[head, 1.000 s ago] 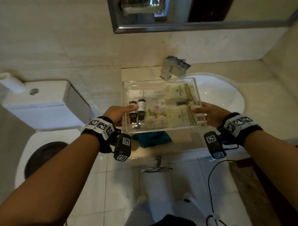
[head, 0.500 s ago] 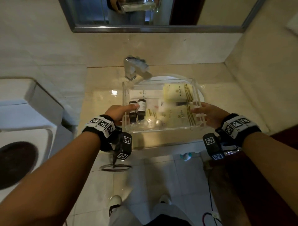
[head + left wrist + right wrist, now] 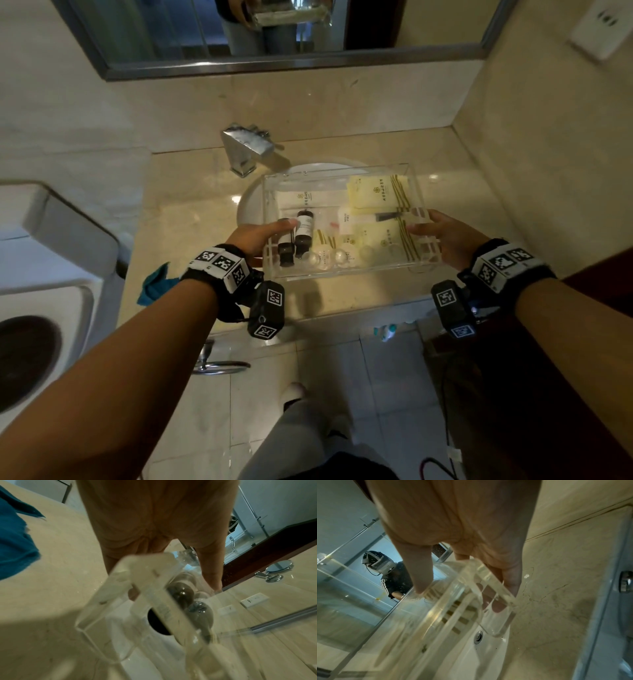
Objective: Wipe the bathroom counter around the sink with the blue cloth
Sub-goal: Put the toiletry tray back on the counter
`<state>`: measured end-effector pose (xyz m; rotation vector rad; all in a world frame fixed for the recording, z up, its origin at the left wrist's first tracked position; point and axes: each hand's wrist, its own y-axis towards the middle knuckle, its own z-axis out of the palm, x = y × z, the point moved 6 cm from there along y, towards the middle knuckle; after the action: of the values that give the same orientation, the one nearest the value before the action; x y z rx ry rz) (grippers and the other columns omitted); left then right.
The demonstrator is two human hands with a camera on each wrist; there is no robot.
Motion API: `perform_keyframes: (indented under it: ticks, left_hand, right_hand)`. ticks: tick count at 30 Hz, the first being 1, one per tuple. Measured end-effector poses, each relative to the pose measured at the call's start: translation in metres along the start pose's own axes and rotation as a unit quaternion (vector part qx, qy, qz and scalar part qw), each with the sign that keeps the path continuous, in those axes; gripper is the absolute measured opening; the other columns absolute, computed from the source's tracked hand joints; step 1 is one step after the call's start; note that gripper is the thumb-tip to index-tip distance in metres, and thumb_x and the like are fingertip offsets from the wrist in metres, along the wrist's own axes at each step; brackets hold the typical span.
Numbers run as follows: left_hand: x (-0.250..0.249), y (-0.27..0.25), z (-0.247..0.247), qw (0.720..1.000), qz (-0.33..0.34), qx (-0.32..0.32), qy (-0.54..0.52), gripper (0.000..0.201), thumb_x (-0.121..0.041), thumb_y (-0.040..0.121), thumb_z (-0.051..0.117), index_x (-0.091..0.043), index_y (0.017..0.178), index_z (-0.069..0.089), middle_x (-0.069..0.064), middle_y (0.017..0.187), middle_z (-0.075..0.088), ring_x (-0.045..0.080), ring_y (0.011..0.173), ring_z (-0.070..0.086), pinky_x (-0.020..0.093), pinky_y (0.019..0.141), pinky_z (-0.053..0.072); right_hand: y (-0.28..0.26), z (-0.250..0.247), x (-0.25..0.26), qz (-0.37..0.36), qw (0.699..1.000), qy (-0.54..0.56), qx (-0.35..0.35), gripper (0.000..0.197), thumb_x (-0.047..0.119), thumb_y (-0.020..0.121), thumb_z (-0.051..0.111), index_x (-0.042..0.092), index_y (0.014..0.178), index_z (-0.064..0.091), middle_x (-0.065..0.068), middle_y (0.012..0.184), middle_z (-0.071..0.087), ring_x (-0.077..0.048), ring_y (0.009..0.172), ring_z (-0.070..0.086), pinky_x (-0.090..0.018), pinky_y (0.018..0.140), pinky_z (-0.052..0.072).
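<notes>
The clear tray (image 3: pixel 339 219) has travelled right over the sink (image 3: pixel 251 202); both hands' fingers (image 3: pixel 286 224) grip its ends. Next: set it down, fetch the blue cloth (image 3: pixel 154 286).

Hidden, cut off and blurred parts

The clear tray (image 3: pixel 342 270) covers most of the sink (image 3: pixel 250 205) at 12 o'clock; the left wrist hides part of the blue cloth (image 3: pixel 154 284) at 9 o'clock; the toilet (image 3: pixel 41 274) is cut off; sachet print (image 3: pixel 380 188) is too small to read; wrist views show the tray blurred.
</notes>
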<state>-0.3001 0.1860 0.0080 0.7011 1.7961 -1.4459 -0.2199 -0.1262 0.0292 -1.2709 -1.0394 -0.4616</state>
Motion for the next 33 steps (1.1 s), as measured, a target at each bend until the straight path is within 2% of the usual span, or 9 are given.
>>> perform_keyframes:
  ticks: [6, 12, 15, 18, 21, 24, 29, 31, 33]
  left_hand:
    - [-0.015, 0.035, 0.012, 0.999, -0.013, 0.019, 0.034, 0.092, -0.064, 0.034, 0.083, -0.007, 0.106, 0.067, 0.012, 0.092, 0.074, 0.030, 0.089, 0.070, 0.046, 0.089, 0.054]
    - [-0.049, 0.079, 0.021, 0.997, 0.002, 0.027, 0.074, 0.046, -0.052, 0.068, 0.075, -0.011, 0.087, 0.065, 0.009, 0.089, 0.073, 0.025, 0.087, 0.069, 0.041, 0.090, 0.053]
    - [-0.065, 0.104, 0.027, 0.994, 0.008, 0.038, 0.098, 0.042, -0.052, 0.072, 0.072, -0.013, 0.085, 0.064, 0.009, 0.091, 0.072, 0.024, 0.089, 0.068, 0.039, 0.089, 0.053]
    - [-0.074, 0.122, 0.036, 0.994, 0.005, 0.045, 0.097, 0.048, -0.051, 0.073, 0.072, -0.010, 0.097, 0.064, 0.009, 0.096, 0.071, 0.023, 0.090, 0.068, 0.036, 0.086, 0.054]
    - [-0.081, 0.134, 0.048, 0.995, -0.002, 0.045, 0.089, 0.056, -0.048, 0.074, 0.073, -0.007, 0.110, 0.062, 0.010, 0.098, 0.071, 0.023, 0.088, 0.068, 0.034, 0.081, 0.054]
    - [-0.089, 0.147, 0.063, 0.996, -0.006, 0.040, 0.080, 0.053, -0.045, 0.076, 0.073, -0.008, 0.113, 0.061, 0.008, 0.095, 0.071, 0.020, 0.082, 0.068, 0.031, 0.076, 0.054]
    - [-0.103, 0.160, 0.094, 0.997, -0.018, 0.030, 0.072, 0.070, -0.050, 0.067, 0.077, -0.010, 0.121, 0.057, 0.010, 0.104, 0.070, 0.022, 0.087, 0.068, 0.035, 0.079, 0.055]
    - [-0.106, 0.168, 0.106, 0.997, -0.027, 0.014, 0.072, 0.092, -0.060, 0.051, 0.081, -0.012, 0.125, 0.055, 0.011, 0.107, 0.069, 0.023, 0.086, 0.068, 0.035, 0.075, 0.056]
    - [-0.111, 0.172, 0.119, 0.998, -0.029, 0.006, 0.061, 0.091, -0.058, 0.053, 0.082, -0.012, 0.126, 0.051, 0.012, 0.108, 0.068, 0.024, 0.087, 0.069, 0.037, 0.076, 0.057]
  right_hand:
    - [0.031, -0.016, 0.005, -0.001, 1.000, 0.007, -0.012, 0.034, 0.011, 0.089, 0.056, 0.013, 0.124, 0.052, -0.012, 0.110, 0.065, -0.031, 0.099, 0.063, -0.043, 0.078, 0.052]
    - [0.076, -0.031, 0.032, -0.012, 1.000, 0.006, -0.016, 0.026, 0.008, 0.091, 0.051, 0.015, 0.116, 0.054, -0.007, 0.101, 0.066, -0.025, 0.091, 0.064, -0.036, 0.068, 0.054]
    - [0.093, -0.039, 0.037, -0.006, 1.000, 0.009, -0.029, 0.025, 0.007, 0.091, 0.051, 0.015, 0.115, 0.054, -0.008, 0.102, 0.065, -0.026, 0.091, 0.064, -0.034, 0.064, 0.055]
    - [0.107, -0.051, 0.039, -0.001, 0.999, 0.016, -0.037, 0.028, 0.007, 0.091, 0.052, 0.013, 0.118, 0.053, -0.010, 0.104, 0.065, -0.029, 0.094, 0.063, -0.032, 0.060, 0.057]
    - [0.121, -0.066, 0.042, 0.002, 0.999, 0.019, -0.045, 0.023, 0.007, 0.090, 0.053, 0.015, 0.112, 0.055, -0.010, 0.103, 0.065, -0.027, 0.090, 0.064, -0.037, 0.067, 0.056]
    - [0.134, -0.086, 0.041, 0.017, 0.998, 0.022, -0.055, 0.034, 0.010, 0.088, 0.058, 0.018, 0.121, 0.051, -0.008, 0.104, 0.066, -0.028, 0.093, 0.064, -0.043, 0.077, 0.053]
    - [0.158, -0.125, 0.045, 0.033, 0.998, 0.018, -0.050, 0.046, 0.012, 0.084, 0.063, 0.020, 0.127, 0.049, -0.009, 0.110, 0.065, -0.031, 0.099, 0.062, -0.053, 0.089, 0.049]
    - [0.167, -0.141, 0.050, 0.033, 0.998, 0.016, -0.047, 0.047, 0.013, 0.084, 0.064, 0.020, 0.128, 0.049, -0.008, 0.110, 0.065, -0.031, 0.098, 0.062, -0.053, 0.088, 0.049]
    - [0.176, -0.155, 0.054, 0.032, 0.998, 0.015, -0.048, 0.046, 0.012, 0.085, 0.063, 0.018, 0.129, 0.047, -0.007, 0.106, 0.065, -0.027, 0.092, 0.063, -0.047, 0.082, 0.051]
